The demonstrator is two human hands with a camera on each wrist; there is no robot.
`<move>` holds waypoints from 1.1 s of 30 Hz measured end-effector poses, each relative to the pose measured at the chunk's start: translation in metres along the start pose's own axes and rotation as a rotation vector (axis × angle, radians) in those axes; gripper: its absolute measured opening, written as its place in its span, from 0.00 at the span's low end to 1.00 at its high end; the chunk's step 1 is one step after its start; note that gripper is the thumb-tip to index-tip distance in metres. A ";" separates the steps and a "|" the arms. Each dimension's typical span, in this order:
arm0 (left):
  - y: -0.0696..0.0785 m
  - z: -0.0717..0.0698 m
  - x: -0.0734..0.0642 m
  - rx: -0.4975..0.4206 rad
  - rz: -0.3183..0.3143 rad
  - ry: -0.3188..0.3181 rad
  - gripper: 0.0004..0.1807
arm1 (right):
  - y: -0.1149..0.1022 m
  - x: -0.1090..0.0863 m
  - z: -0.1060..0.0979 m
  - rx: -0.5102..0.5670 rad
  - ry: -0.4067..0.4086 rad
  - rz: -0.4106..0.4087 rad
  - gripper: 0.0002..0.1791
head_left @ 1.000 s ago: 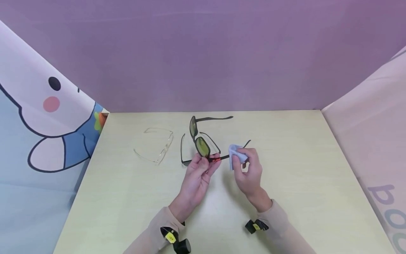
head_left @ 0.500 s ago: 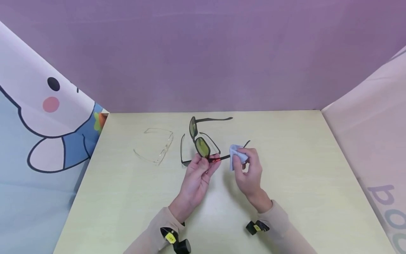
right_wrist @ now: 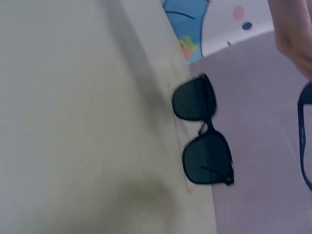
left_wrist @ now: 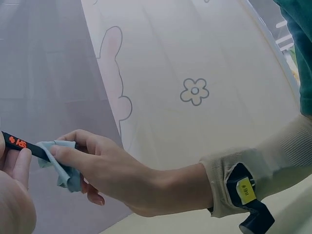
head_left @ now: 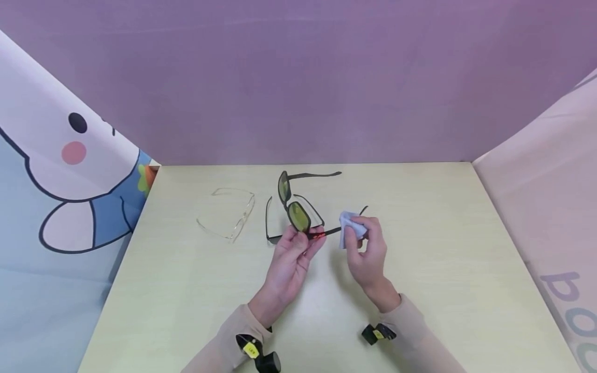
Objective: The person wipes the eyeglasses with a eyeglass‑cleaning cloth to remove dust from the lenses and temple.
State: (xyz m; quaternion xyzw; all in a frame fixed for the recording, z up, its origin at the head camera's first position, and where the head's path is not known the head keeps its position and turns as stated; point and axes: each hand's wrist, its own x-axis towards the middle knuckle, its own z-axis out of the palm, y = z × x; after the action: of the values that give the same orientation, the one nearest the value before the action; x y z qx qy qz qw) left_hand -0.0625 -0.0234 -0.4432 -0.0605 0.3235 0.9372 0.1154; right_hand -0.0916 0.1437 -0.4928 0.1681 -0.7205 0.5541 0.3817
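Black-framed sunglasses (head_left: 298, 216) with green-tinted lenses are held above the table in my left hand (head_left: 286, 267), which pinches them at the near lens corner and temple. That temple carries red marks and points right. My right hand (head_left: 368, 259) pinches a light blue cloth (head_left: 347, 228) folded around the temple, whose tip sticks out beyond it. In the left wrist view the cloth (left_wrist: 63, 163) wraps the black temple (left_wrist: 29, 146). A second pair of dark sunglasses (right_wrist: 207, 153) lies on the table behind my left hand, partly hidden in the head view.
Thin clear-framed glasses (head_left: 243, 220) lie on the pale table (head_left: 443, 248), left of the dark pair, temples spread. A purple panel (head_left: 298, 83) stands along the back edge. Printed cloth sheets hang at the left (head_left: 28, 290) and right (head_left: 550, 181) sides.
My right hand and the cloth have shifted slightly right along the temple, towards its tip. My left hand and the sunglasses stay nearly still.
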 end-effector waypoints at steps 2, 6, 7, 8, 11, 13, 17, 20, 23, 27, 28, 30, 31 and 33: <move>0.000 0.000 0.000 0.008 0.006 0.007 0.14 | -0.003 -0.002 0.002 0.005 -0.019 -0.035 0.14; 0.000 -0.001 0.000 0.043 0.018 0.009 0.15 | -0.008 -0.003 0.004 0.014 -0.047 -0.078 0.20; 0.000 -0.002 -0.001 0.055 0.020 0.006 0.15 | -0.010 -0.002 0.003 0.016 -0.050 -0.088 0.21; 0.000 -0.004 -0.001 0.071 0.023 0.001 0.15 | -0.011 -0.001 0.002 0.018 -0.050 -0.098 0.22; 0.000 -0.008 -0.001 0.126 0.026 -0.023 0.14 | -0.015 0.007 -0.004 0.027 -0.029 -0.123 0.23; 0.001 -0.011 -0.002 0.165 0.022 -0.036 0.13 | -0.017 0.016 -0.009 0.037 -0.003 -0.133 0.23; 0.004 -0.018 -0.004 0.237 -0.001 -0.065 0.14 | -0.021 0.038 -0.024 0.029 -0.020 -0.106 0.24; 0.008 -0.022 -0.005 0.298 -0.025 -0.092 0.13 | -0.021 0.055 -0.039 -0.043 -0.165 -0.075 0.18; 0.012 -0.027 -0.006 0.385 -0.046 -0.139 0.09 | -0.017 0.069 -0.050 -0.172 -0.384 -0.114 0.13; 0.017 -0.031 -0.008 0.480 -0.072 -0.213 0.08 | -0.005 0.081 -0.051 -0.281 -0.586 -0.271 0.22; 0.017 -0.031 -0.009 0.492 -0.079 -0.227 0.08 | -0.002 0.082 -0.050 -0.291 -0.606 -0.314 0.23; 0.018 -0.030 -0.010 0.504 -0.094 -0.247 0.09 | 0.006 0.082 -0.046 -0.305 -0.639 -0.366 0.20; 0.018 -0.029 -0.010 0.507 -0.105 -0.252 0.09 | 0.009 0.081 -0.044 -0.306 -0.649 -0.382 0.19; 0.017 -0.028 -0.011 0.509 -0.120 -0.264 0.08 | 0.016 0.080 -0.041 -0.309 -0.647 -0.408 0.18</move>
State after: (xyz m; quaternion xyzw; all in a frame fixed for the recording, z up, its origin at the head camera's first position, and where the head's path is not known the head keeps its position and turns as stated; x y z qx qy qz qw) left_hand -0.0549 -0.0555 -0.4526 0.0740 0.5263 0.8171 0.2234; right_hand -0.1394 0.2015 -0.4414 0.4137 -0.8300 0.2707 0.2584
